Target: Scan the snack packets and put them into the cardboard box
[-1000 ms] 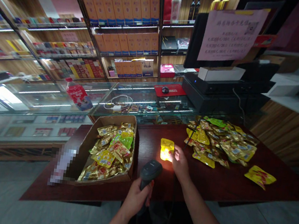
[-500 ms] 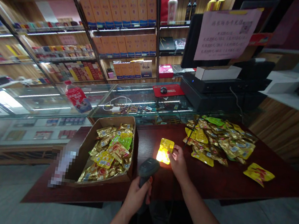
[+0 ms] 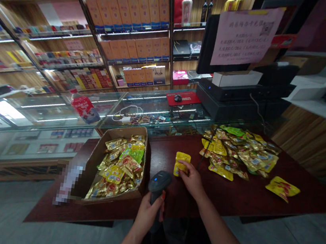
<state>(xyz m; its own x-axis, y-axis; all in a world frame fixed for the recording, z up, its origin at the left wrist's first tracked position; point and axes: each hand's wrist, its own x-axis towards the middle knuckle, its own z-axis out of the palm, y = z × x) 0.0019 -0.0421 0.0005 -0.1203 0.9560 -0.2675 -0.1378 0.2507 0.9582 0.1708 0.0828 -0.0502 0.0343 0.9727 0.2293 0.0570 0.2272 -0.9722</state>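
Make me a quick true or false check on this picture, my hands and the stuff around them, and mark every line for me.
1. The left hand grips a dark grey handheld scanner. True.
2. The right hand is on the scanner. False: its fingers are on a small glossy yellow packet.
3. The open brown cardboard box is to the left of the scanner. True.
4. The dark computer mouse lies in the box. False: it rests on a flat red mat.
5. A single yellow packet with red print lies to the right of the heap of gold, yellow and green packets. True.
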